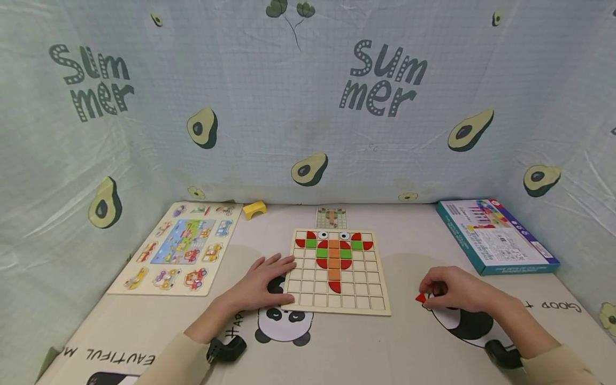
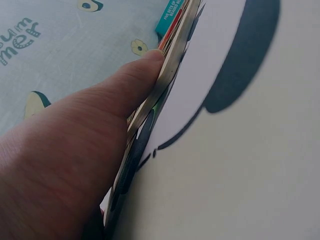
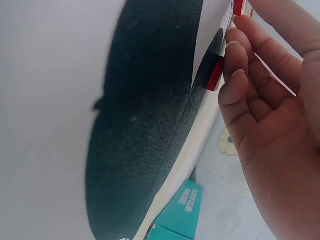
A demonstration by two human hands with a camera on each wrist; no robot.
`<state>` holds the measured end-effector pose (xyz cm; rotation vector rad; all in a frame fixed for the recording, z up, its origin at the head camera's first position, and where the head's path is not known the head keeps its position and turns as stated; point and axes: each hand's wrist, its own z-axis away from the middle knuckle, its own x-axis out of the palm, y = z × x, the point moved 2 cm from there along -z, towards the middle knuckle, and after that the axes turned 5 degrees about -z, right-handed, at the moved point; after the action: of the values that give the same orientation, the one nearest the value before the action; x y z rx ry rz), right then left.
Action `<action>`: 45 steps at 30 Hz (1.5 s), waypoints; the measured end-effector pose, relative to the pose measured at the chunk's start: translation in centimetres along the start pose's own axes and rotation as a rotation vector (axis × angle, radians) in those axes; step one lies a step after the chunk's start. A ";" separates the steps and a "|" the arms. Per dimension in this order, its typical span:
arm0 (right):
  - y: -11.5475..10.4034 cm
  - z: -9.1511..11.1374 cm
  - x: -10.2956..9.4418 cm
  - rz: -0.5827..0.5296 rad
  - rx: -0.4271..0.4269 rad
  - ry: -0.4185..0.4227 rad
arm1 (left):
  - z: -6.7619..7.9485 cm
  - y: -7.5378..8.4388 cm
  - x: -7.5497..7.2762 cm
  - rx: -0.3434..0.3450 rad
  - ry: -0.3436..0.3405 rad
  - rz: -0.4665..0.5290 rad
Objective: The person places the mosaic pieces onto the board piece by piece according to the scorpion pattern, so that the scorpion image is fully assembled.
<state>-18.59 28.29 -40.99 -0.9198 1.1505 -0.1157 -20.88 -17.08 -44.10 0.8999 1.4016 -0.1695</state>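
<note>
My left hand lies spread at the left side of a wooden grid board, fingers and thumb over its edge. In the left wrist view the thumb rests along the board's rim. Red, green and orange pieces and two eye pieces form a figure on the grid. To the right of the board, my right hand pinches a small red piece with a pointed corner, low over the cloth. The right wrist view shows another red piece beside the curled fingers.
Behind the board lies a small pattern card with a similar figure. A wooden picture puzzle is at left, with a yellow arch block near its far corner. A teal-sided box lies at right. Printed cloth walls stand around the table.
</note>
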 end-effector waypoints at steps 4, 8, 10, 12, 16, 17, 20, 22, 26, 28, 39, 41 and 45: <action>0.0 0.1 -0.1 -0.002 0.003 0.001 | -0.1 0.0 0.0 -0.004 0.004 0.003; 0.0 0.1 0.0 -0.001 0.007 -0.006 | -0.1 0.1 0.0 -0.003 0.001 0.002; 0.0 0.2 0.1 0.006 0.002 -0.010 | 0.0 0.1 0.1 -0.003 -0.001 0.000; 0.0 0.2 0.1 0.014 -0.007 -0.013 | 0.0 0.1 0.1 -0.007 -0.003 -0.001; 0.1 0.1 0.3 0.032 -0.032 -0.018 | 0.1 0.1 0.3 -0.018 -0.010 0.002; 0.1 0.1 0.4 0.034 -0.035 -0.018 | 0.1 0.1 0.3 -0.020 -0.013 0.004; -0.2 -0.3 0.6 0.041 -0.045 -0.008 | 0.2 0.1 0.5 -0.020 -0.015 0.005; -0.5 -0.6 0.6 0.046 -0.053 0.004 | 0.2 0.0 0.5 -0.019 -0.012 0.003; -1.3 -1.6 0.6 0.062 -0.084 0.036 | 0.2 -0.1 0.5 -0.013 -0.004 0.003; -1.8 -2.1 0.6 0.065 -0.096 0.049 | 0.2 -0.1 0.5 -0.009 -0.001 0.002; -4.6 -5.5 1.6 0.096 -0.140 0.081 | 0.1 -0.2 0.3 -0.012 0.001 0.003; -5.1 -6.2 1.7 0.097 -0.152 0.081 | 0.1 -0.2 0.3 -0.013 0.002 0.004; -6.1 -7.3 1.9 0.099 -0.178 0.072 | 0.0 -0.2 0.3 -0.007 0.006 -0.001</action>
<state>-21.52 19.23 -38.99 -1.0196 1.2860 0.0354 -20.94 -17.14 -44.44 0.8946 1.4069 -0.1626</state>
